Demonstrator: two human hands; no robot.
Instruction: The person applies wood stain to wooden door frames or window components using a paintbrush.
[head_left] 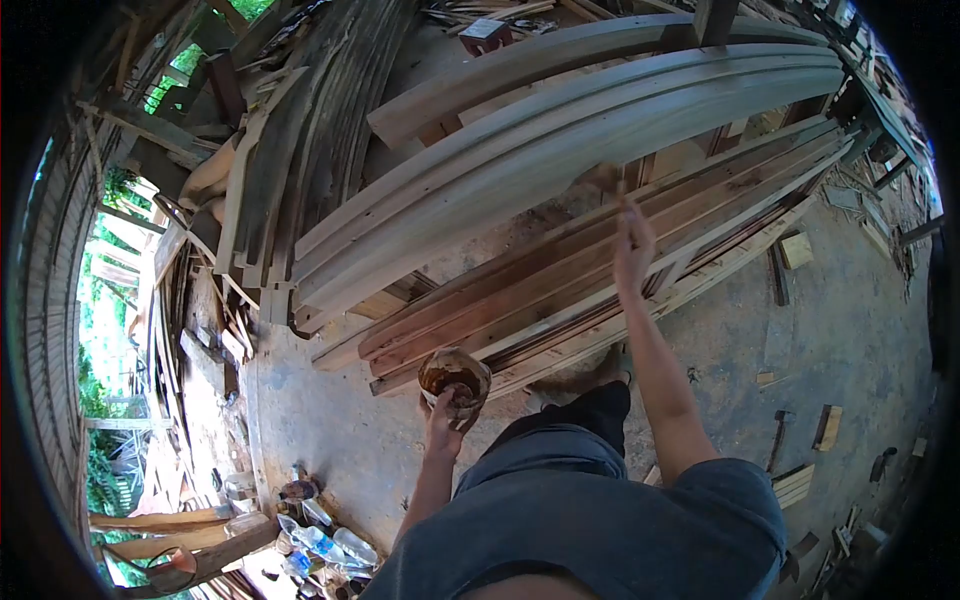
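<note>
My left hand [443, 432] grips a round, stained pot [479, 374] by its near side, with the thumb over the rim. Its inside is dark brown. My right hand [633, 258] is stretched forward, fingers closed round the handle of a brush [620, 186]. The brush head overlaps the lower edge of a long, pale planed board [480, 205], beside a browner patch. Below that board lie several reddish-brown beams [470, 320], side by side, and the pot is close to their near left end.
Weathered planks [340, 110] are stacked at the upper left. Plastic bottles [325, 545] lie in a heap at the lower left. On the concrete floor [730, 370] to the right are wood offcuts [797, 250] and a hammer-like tool [779, 440]. A post [714, 22] rises at the top.
</note>
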